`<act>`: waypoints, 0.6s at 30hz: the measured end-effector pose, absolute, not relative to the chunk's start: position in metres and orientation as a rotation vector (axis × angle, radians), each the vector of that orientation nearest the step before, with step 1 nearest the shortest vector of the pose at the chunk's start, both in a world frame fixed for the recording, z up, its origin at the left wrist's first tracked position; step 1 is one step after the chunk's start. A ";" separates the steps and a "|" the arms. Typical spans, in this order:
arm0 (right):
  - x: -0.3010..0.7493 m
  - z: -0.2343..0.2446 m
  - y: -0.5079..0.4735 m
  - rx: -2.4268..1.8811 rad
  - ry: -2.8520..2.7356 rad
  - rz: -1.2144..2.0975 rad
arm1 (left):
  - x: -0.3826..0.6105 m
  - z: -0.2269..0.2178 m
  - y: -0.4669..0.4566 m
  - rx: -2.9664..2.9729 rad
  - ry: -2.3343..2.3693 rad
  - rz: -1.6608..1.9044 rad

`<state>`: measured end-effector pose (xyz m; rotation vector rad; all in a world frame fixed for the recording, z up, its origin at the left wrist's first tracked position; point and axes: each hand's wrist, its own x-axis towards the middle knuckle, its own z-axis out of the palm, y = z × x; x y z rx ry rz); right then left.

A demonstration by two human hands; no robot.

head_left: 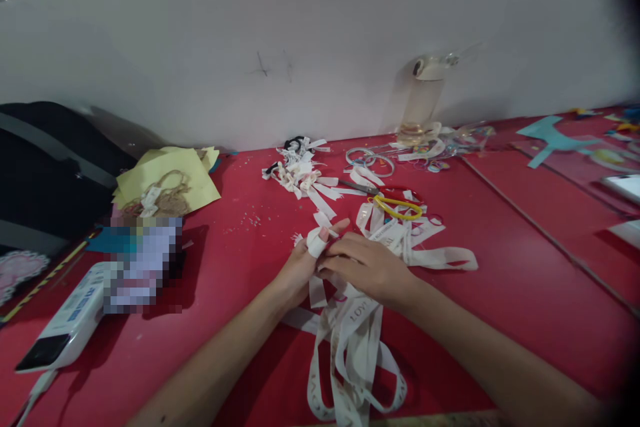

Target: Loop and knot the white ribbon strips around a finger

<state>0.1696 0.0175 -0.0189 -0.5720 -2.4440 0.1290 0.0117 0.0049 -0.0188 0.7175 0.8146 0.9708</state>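
A white ribbon (pixel 316 245) is looped around the thumb of my left hand (pixel 295 273), whose fingers are curled in and partly hidden. Against it, my right hand (pixel 373 268) has its fingers bent together on the same ribbon; the exact pinch point is hidden. Below both hands lies a loose heap of long printed white ribbon (pixel 355 340). More ribbon (pixel 445 258) lies to the right of my right hand. Just beyond the hands are scissors (pixel 395 203) with yellow and red handles, and a pile of small ribbon bows (pixel 299 170).
A water bottle (pixel 423 100) stands against the grey partition (pixel 320 47). Thin rings (pixel 370 161) lie near it on the red table (pixel 240 293). To the left are yellow paper (pixel 200 180) with twine, a white power bank (pixel 70 320) and a dark bag (pixel 55 167). Teal paper (pixel 547 137) lies right.
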 end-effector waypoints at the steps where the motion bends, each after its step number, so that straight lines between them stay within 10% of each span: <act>1: 0.169 -0.018 0.017 -0.607 -2.461 0.183 | 0.012 -0.019 0.005 0.721 0.812 0.962; 7: 0.165 -0.014 0.012 -0.905 -2.373 0.511 | 0.011 -0.020 0.006 0.744 0.822 0.971; 18: 0.169 -0.021 0.021 -0.699 -2.352 -0.118 | 0.018 -0.025 0.005 0.602 0.735 0.999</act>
